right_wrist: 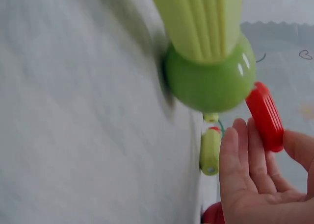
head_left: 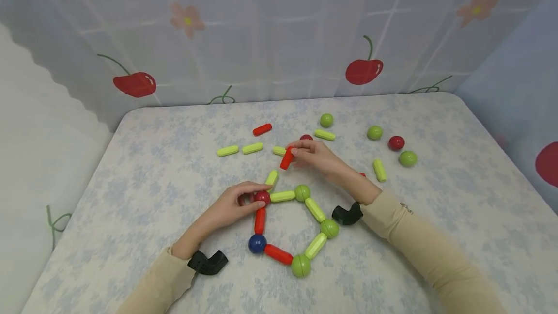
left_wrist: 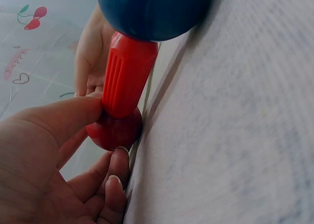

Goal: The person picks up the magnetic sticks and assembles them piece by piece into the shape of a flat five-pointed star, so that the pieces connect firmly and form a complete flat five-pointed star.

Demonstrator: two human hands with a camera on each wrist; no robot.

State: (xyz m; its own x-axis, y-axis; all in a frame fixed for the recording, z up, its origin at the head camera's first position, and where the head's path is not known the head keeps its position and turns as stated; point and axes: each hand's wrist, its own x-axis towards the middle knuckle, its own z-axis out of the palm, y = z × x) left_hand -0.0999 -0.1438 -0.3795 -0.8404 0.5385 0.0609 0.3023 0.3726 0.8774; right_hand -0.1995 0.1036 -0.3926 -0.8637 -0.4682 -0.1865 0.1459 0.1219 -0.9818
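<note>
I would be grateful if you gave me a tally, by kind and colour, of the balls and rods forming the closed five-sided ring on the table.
Green balls: 3
Red ball: 1
Blue ball: 1
Green rods: 3
Red rods: 2
Total: 10

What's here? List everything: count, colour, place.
Ring balls: 5; three green, one red, one blue; corners
Ring rods: 5; three lime, two red; sides
Outer rod: 1, lime, beside red ball
Loose balls: 5; three green, two red; beyond ring
Loose rods: 6; five lime, one red; beyond
Obscured piece: 1, red, behind right forearm
Held rod: 1, red, right hand
Table: 1, pale, below
Backdrop: 1, pale, behind
Devices: 2, black, wrists
Sleeves: 2, beige, arms
Left hand, right hand: 2, on red ball, held rod
</note>
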